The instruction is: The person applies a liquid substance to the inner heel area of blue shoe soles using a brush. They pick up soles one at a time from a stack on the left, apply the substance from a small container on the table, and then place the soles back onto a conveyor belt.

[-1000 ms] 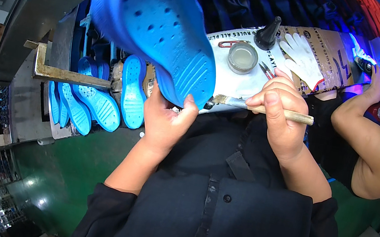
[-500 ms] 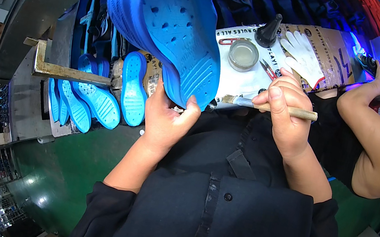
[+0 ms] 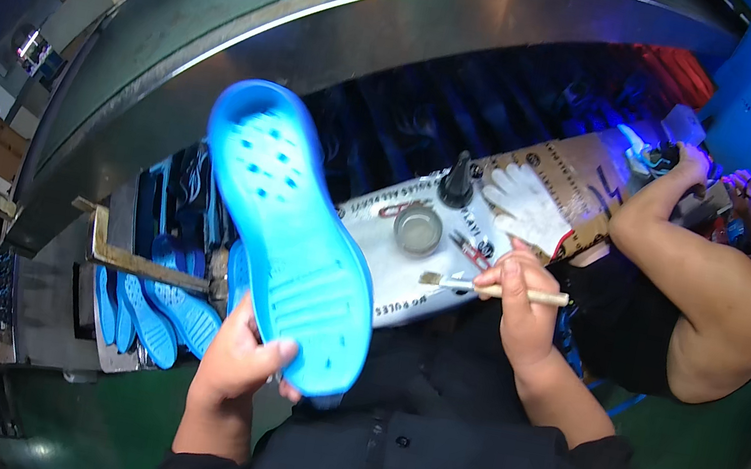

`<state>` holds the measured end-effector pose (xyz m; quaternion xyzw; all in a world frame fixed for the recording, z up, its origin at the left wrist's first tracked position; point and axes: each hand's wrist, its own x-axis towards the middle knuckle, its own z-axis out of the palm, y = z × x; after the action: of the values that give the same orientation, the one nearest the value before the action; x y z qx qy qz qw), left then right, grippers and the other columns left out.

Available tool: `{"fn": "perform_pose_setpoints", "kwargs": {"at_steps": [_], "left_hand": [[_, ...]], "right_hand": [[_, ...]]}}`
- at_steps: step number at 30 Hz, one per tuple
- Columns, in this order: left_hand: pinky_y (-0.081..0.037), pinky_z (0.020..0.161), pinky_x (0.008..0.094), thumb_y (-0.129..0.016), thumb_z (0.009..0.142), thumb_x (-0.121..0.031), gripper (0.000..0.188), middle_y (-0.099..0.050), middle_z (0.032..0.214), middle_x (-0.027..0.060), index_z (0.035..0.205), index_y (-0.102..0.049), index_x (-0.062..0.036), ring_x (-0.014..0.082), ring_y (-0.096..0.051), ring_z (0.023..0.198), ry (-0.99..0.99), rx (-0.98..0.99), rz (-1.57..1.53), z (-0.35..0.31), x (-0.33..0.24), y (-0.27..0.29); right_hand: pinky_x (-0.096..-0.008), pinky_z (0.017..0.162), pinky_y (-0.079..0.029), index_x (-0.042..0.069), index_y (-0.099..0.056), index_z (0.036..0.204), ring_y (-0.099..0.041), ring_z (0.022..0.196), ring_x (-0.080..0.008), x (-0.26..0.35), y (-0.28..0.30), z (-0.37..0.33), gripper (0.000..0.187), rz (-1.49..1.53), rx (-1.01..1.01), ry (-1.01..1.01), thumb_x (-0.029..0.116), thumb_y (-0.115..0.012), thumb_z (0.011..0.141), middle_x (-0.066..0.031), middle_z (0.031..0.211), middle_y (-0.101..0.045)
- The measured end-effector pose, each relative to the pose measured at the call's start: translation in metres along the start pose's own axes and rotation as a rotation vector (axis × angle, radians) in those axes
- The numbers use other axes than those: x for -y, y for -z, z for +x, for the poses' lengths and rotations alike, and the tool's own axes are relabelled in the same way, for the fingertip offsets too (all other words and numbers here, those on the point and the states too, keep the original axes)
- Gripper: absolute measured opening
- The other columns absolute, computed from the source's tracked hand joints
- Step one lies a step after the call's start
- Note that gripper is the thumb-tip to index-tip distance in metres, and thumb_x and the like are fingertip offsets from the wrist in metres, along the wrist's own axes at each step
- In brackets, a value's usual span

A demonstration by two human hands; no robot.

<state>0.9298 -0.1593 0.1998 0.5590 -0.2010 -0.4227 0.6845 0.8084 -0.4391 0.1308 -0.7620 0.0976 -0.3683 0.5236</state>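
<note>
A bright blue shoe sole (image 3: 313,274) is held up in front of me, its heel end gripped by my left hand (image 3: 238,356) with the thumb on its inner face. Its hollow inner side, with holes at the far end and ridges nearer me, faces me. My right hand (image 3: 523,311) is closed round the wooden handle of a flat paintbrush (image 3: 540,296). The bristles point left, toward the sole but apart from it. Beyond the brush, a round jar (image 3: 417,230) stands on printed white paper (image 3: 371,259), beside a black cone-topped bottle (image 3: 456,183).
Several blue soles (image 3: 144,319) lie at the left behind a metal bracket (image 3: 139,265). Small red-handled snips (image 3: 470,251) and a white glove (image 3: 526,206) lie on the bench. A large metal frame (image 3: 332,26) arches overhead. At the right sits another person (image 3: 718,285), hands at the bench.
The view has tilted up, showing more of the metal frame and the other person. The sole now appears lower, its inner face turned more toward me. The brush stays in my right hand.
</note>
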Motion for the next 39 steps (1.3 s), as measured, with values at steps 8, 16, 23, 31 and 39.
{"fn": "perform_pose_setpoints", "kwargs": {"at_steps": [8,16,23,31,39], "left_hand": [[-0.049,0.037,0.0226,-0.070,0.079,-0.027,0.065,-0.064,0.082,0.0132,0.125,-0.041,0.0087,0.0138,-0.060,0.047,-0.245,0.280,0.137,0.131,-0.121,-0.045],[-0.058,0.070,0.0276,-0.052,0.093,-0.006,0.034,-0.057,0.115,0.0291,0.120,-0.038,0.0087,0.0286,-0.067,0.085,-0.354,0.119,-0.408,0.282,-0.218,-0.030],[-0.048,0.060,0.0242,-0.058,0.092,-0.018,0.043,-0.062,0.089,0.0088,0.131,-0.045,-0.0046,0.0138,-0.058,0.066,-0.330,-0.304,0.082,0.136,-0.044,-0.008],[-0.043,0.049,0.0234,-0.062,0.089,-0.022,0.018,-0.050,0.071,-0.0002,0.093,-0.052,-0.0082,0.0096,-0.048,0.056,0.201,-1.190,0.220,-0.079,0.171,0.134],[-0.041,0.094,0.0413,-0.063,0.082,-0.054,0.084,-0.044,0.127,0.0125,0.143,-0.030,-0.0061,0.0254,-0.047,0.111,0.338,-1.499,-0.446,-0.134,0.217,0.143]], "right_hand": [[-0.0399,0.093,-0.038,0.003,-0.065,0.066,-0.058,0.069,-0.0198,-0.017,0.033,-0.012,0.037,-0.025,-0.063,-0.107,0.017,-0.047,0.095,-0.0053,0.065,-0.062],[-0.0383,0.092,-0.038,0.003,-0.066,0.068,-0.057,0.068,-0.0182,-0.027,0.036,-0.013,0.036,-0.013,-0.076,-0.127,0.017,-0.047,0.096,-0.0032,0.061,-0.061],[-0.0339,0.079,-0.041,0.002,-0.066,0.068,-0.057,0.065,-0.0188,-0.050,0.043,-0.016,0.035,0.006,-0.078,-0.164,0.016,-0.048,0.095,-0.0045,0.060,-0.061],[-0.0280,0.065,-0.046,-0.003,-0.064,0.073,-0.056,0.059,-0.0146,-0.067,0.011,-0.027,0.040,0.171,-0.017,-0.328,0.019,-0.044,0.099,-0.0079,0.065,-0.062],[-0.0264,0.063,-0.042,-0.002,-0.061,0.071,-0.053,0.062,-0.0137,-0.047,-0.015,-0.027,0.042,0.204,0.051,-0.336,0.024,-0.045,0.099,-0.0082,0.067,-0.058]]}}
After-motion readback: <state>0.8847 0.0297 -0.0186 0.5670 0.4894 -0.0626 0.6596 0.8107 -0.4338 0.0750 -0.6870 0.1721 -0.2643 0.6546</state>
